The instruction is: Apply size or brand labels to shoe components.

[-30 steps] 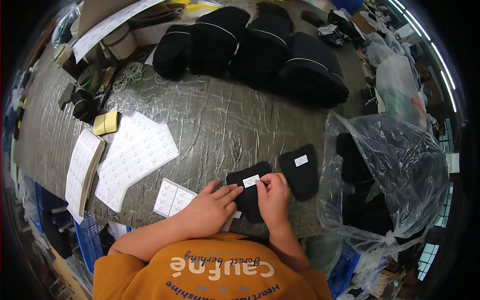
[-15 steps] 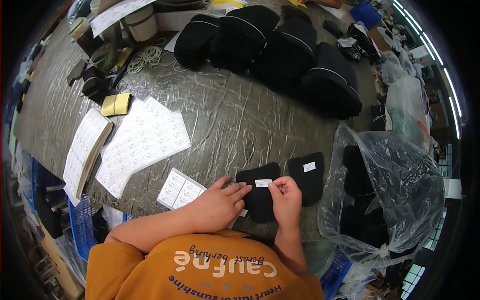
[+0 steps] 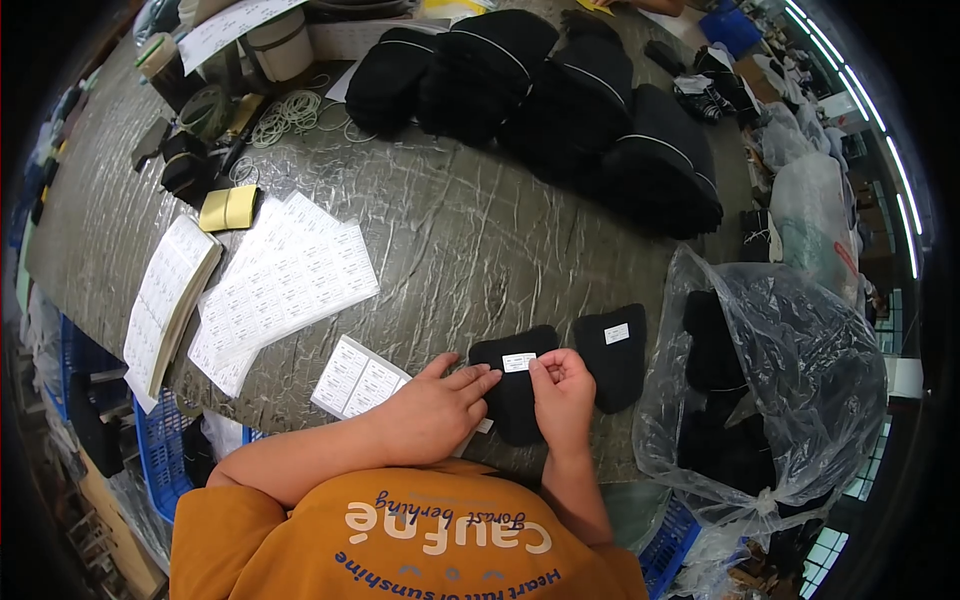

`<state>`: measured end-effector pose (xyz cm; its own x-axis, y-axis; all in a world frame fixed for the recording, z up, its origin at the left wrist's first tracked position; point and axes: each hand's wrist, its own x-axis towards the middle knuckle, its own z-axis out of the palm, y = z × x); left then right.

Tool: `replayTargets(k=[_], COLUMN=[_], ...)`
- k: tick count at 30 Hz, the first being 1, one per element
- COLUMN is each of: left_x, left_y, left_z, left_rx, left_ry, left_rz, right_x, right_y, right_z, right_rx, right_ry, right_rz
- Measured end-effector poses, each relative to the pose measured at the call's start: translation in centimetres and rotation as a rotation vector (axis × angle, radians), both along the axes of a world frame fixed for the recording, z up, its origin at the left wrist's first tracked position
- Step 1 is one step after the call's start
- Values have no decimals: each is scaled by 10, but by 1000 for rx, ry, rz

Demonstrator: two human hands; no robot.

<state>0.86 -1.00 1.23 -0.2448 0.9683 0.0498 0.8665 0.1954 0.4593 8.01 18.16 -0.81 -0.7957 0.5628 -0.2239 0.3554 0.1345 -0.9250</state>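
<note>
A black, rounded fabric piece [image 3: 515, 415] lies on the table in front of me, with a small white printed label [image 3: 517, 363] on its upper part. My right hand [image 3: 563, 400] pinches the label's right end between thumb and forefinger. Stretched out from the other side, the fingers of my left hand [image 3: 440, 405] reach the left edge of the fabric and the label's left end. Just to the right lies a second black piece [image 3: 612, 375], bearing its own white label [image 3: 615, 333]. A sheet of labels [image 3: 352, 372] lies partly beneath my left forearm.
Banded stacks of black fabric [image 3: 650, 165] line the far side. On the left are more label sheets [image 3: 290, 285], a thick paper pad [image 3: 170, 300], a yellow bundle [image 3: 229, 208] and loose rubber bands [image 3: 285, 118]. A clear plastic bag [image 3: 820, 390] holding black pieces stands at right.
My right hand has shifted slightly left and away from me, and the label at its fingertips has moved a little the same way. The left hand stays in place.
</note>
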Motion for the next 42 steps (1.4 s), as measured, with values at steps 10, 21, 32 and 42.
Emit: replayTargets(k=[10,21,32,42], left_x=[-1,1,1,-1], left_y=[4,11,15,38], left_z=[0,-1,3,1], left_rx=[11,-51,-62,-18], left_ry=[7,79,123,197], left_rz=[-22,-13,-12,1], right_x=[1,-1,-9,-1], right_y=[-1,-2,-1,8], right_z=[1,-8,-3,-16], right_rx=[15,77,425,397], right_ry=[-11,88,-14,126], right_rz=[3,-67,-14,-31])
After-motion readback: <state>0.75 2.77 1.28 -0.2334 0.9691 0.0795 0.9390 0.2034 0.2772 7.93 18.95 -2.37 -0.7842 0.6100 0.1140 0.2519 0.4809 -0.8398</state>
